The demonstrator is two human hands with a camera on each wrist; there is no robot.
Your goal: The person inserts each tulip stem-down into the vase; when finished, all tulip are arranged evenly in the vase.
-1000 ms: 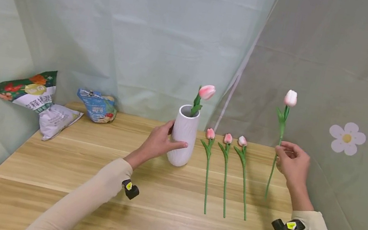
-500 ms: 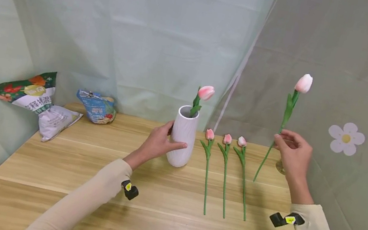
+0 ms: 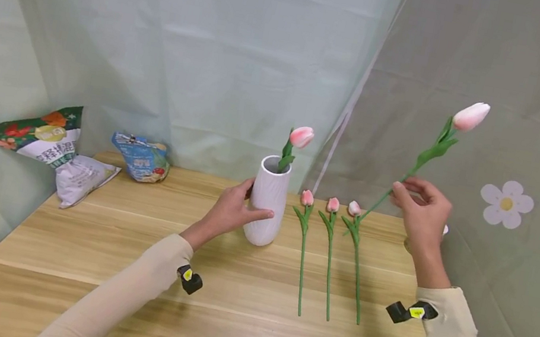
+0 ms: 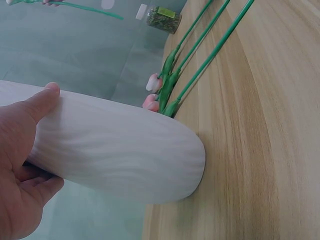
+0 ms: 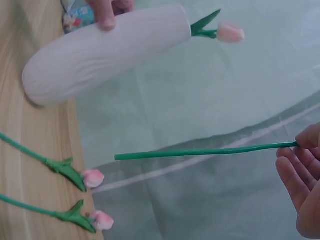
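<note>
My left hand (image 3: 230, 210) grips the side of a white ribbed vase (image 3: 268, 204), which stands upright on the wooden table. One pink tulip (image 3: 301, 137) leans out of the vase's mouth. My right hand (image 3: 423, 213) pinches the green stem of another pink-and-white tulip (image 3: 471, 116) in the air, its bloom tilted up to the right and its stem end pointing down-left. In the right wrist view that bare stem (image 5: 200, 152) runs toward the vase, apart from it. Between the hands, three tulips (image 3: 332, 228) lie side by side on the table.
At the back left lie a green-and-white bag (image 3: 49, 144) and a blue pouch (image 3: 143, 158). A jar with a white lid (image 4: 164, 19) stands at the back right, mostly hidden behind my right hand in the head view. Fabric curtains (image 3: 267, 59) hang along the table's back edge.
My right hand has risen and moved a little left. The tulip it holds has tipped from upright to slanted, bloom rightward and stem end leftward. My left hand and the vase have stayed put.
</note>
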